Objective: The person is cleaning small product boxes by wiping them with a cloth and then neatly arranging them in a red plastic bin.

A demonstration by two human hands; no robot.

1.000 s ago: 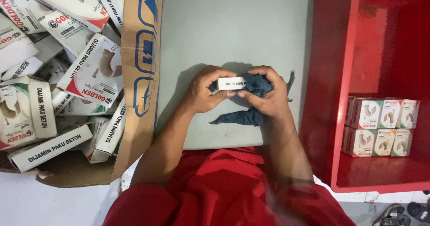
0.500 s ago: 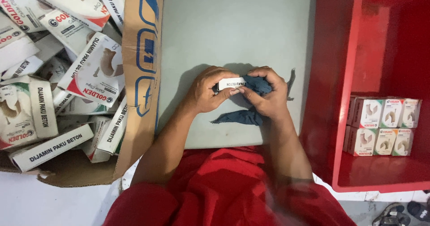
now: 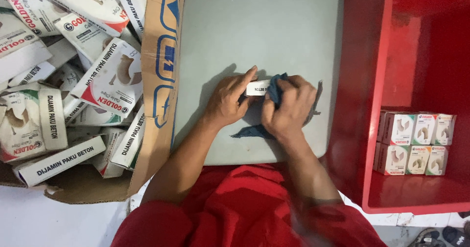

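nearest the camera, at 6 o'clock, the person's red shirt [image 3: 245, 208] fills the bottom edge, soft and creased, with both bare forearms reaching up from it. just beyond lies a smooth pale grey board [image 3: 259, 31], flat and matte, its rounded corner showing at 5 o'clock.

at the middle of the board the left hand [image 3: 229, 100] pinches a small white box [image 3: 256, 87] by its left end, fingers stretched along its top edge. the box is a narrow oblong of card with dark print on its side, held just above the board. the right hand [image 3: 289, 107] is closed on a dark blue cloth [image 3: 274, 92], pressing it against the box's right end; a limp corner of the cloth trails onto the board toward 7 o'clock.

from 8 to 11 o'clock an open brown cardboard carton [image 3: 164, 75] with blue printed marks on its flap holds a loose heap of white boxes [image 3: 105, 78], each with red and green corners and a tan picture.

from 1 to 4 o'clock stands a glossy red crate [image 3: 364, 105]; at 3 o'clock inside it, small boxes [image 3: 415, 143] sit stacked in two neat rows of three, white with red, green and tan faces.
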